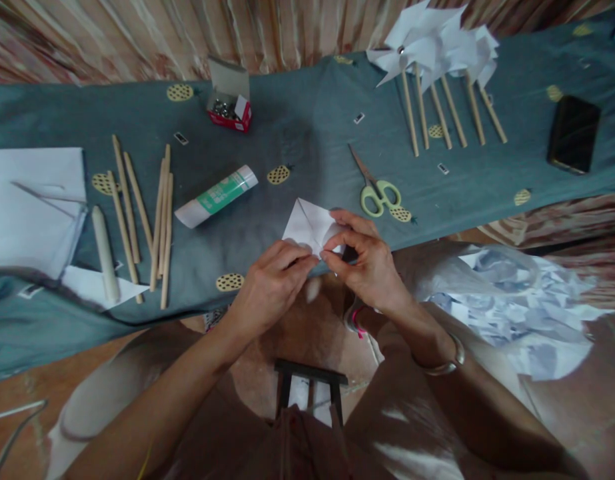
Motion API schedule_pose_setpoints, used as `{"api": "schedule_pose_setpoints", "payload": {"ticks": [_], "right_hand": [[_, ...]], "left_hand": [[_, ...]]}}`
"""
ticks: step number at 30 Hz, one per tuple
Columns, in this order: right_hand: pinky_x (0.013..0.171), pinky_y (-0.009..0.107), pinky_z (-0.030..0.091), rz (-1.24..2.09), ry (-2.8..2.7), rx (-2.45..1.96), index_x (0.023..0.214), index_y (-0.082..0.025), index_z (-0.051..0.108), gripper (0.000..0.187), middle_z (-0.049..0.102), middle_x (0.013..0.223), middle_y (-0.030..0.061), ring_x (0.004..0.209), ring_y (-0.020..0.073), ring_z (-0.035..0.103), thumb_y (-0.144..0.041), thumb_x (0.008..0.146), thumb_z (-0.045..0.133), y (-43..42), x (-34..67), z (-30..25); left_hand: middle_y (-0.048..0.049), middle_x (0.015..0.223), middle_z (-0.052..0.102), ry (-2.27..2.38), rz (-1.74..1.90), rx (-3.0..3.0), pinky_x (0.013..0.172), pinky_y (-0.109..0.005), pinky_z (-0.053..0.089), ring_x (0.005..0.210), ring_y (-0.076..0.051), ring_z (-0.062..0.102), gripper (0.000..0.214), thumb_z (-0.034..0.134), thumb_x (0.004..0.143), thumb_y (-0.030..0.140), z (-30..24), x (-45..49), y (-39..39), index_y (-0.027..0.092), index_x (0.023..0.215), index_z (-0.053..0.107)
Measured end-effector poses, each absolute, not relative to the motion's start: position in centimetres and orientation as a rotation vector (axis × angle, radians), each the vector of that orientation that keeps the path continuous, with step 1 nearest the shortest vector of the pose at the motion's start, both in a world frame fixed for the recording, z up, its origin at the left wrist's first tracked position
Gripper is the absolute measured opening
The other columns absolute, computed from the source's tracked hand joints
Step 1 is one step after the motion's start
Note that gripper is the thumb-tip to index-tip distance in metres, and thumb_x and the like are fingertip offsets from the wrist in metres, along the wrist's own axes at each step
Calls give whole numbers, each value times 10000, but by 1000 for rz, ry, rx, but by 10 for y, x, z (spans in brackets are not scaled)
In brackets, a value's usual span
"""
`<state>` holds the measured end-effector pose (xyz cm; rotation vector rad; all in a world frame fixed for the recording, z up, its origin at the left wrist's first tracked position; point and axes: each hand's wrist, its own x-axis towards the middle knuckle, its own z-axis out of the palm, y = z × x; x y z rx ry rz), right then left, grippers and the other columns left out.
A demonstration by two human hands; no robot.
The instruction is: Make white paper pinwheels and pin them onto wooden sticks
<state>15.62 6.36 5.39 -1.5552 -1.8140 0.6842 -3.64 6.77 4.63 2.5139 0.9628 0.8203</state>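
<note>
A small white paper square (307, 221), creased along a diagonal, is held between both hands near the front edge of the table. My left hand (277, 280) pinches its lower left edge between thumb and fingers. My right hand (367, 260) grips the lower right side, fingertips bent over the paper. Just beyond the right hand lie scissors (380, 195) with light green handles. To the left of the paper rests a glue stick (217, 197) with a green label. The fingers hide the paper's lower corner.
Finished paper pinwheels (437, 47) on sticks lie at the back right, near a black phone (574, 133). A red box of metal pins (230, 110) stands behind. Wooden sticks (160, 220), a candle-like white stick (105, 257) and paper sheets (27, 220) lie left. A bag of paper scraps (517, 307) sits right.
</note>
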Motion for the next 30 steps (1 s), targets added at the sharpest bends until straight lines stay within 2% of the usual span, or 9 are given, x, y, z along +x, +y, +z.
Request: {"api": "schedule_pose_setpoints", "payload": {"ticks": [8, 14, 21, 25, 30], "right_hand": [[1061, 478, 406, 698, -1799, -1549, 803, -221, 656, 43, 597, 1301, 74, 1233, 246, 540, -223, 767, 680, 64, 156, 56], [1063, 483, 412, 698, -1797, -1540, 822, -242, 662, 57, 591, 1300, 51, 1233, 246, 535, -225, 773, 685, 63, 157, 54], [1067, 470, 420, 583, -1911, -1468, 1000, -237, 689, 171, 565, 1332, 70, 1252, 251, 515, -224, 849, 610, 60, 156, 51], [1053, 463, 442, 535, -1970, -1449, 1054, -268, 692, 223, 541, 1361, 45, 1253, 252, 507, -222, 878, 564, 59, 155, 52], [1037, 458, 454, 462, -2043, -1445, 1077, -212, 699, 241, 529, 1373, 94, 1264, 262, 484, -209, 886, 551, 58, 153, 53]], "left_hand": [[-86, 964, 673, 963, 818, 2470, 805, -317, 550, 919, -183, 598, 142, 544, 914, 115, 49, -35, 70, 108, 991, 663], [-81, 963, 673, 951, 803, 2437, 812, -317, 546, 925, -180, 597, 158, 538, 917, 116, 50, -35, 72, 117, 1010, 667], [-69, 944, 681, 933, 808, 2435, 798, -309, 551, 891, -172, 614, 146, 552, 908, 114, 54, -35, 77, 131, 979, 678], [-57, 915, 676, 924, 826, 2424, 777, -303, 557, 873, -170, 624, 149, 549, 905, 114, 54, -34, 78, 148, 962, 683], [-64, 950, 680, 921, 797, 2400, 806, -322, 563, 908, -180, 629, 157, 555, 896, 106, 53, -35, 80, 150, 978, 681]]}}
